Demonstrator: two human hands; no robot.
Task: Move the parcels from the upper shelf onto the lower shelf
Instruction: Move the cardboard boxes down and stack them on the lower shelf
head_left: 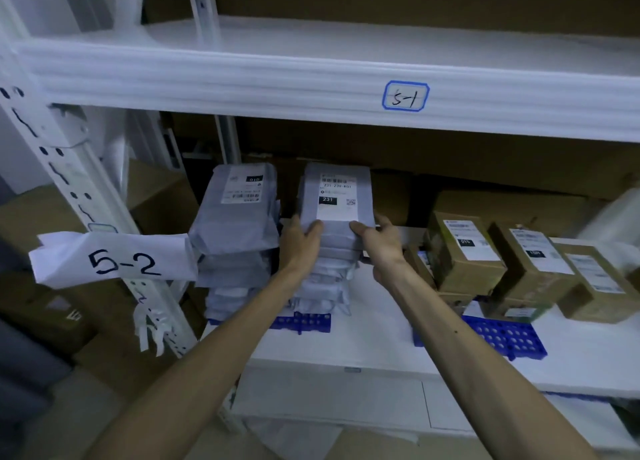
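Lower shelf [381, 324], front edge: blue perforated racks [509, 338]. Middle: left hand [301, 243] and right hand [382, 243], thumbs on top, grip the near corners of the grey mailer parcel [336, 196] topping a parcel stack [325, 283]. Left end: second parcel stack [235, 224]. Right: labelled cardboard boxes [464, 255]. Above: upper shelf [277, 78].

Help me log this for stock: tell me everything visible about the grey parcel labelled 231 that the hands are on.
The grey parcel is a flat, soft-looking plastic mailer lying label up atop a stack of similar mailers on the lower shelf. A white label with a barcode, a black box reading 231 and a QR code covers most of its top. The left hand and right hand hold its near corners, thumbs on top.
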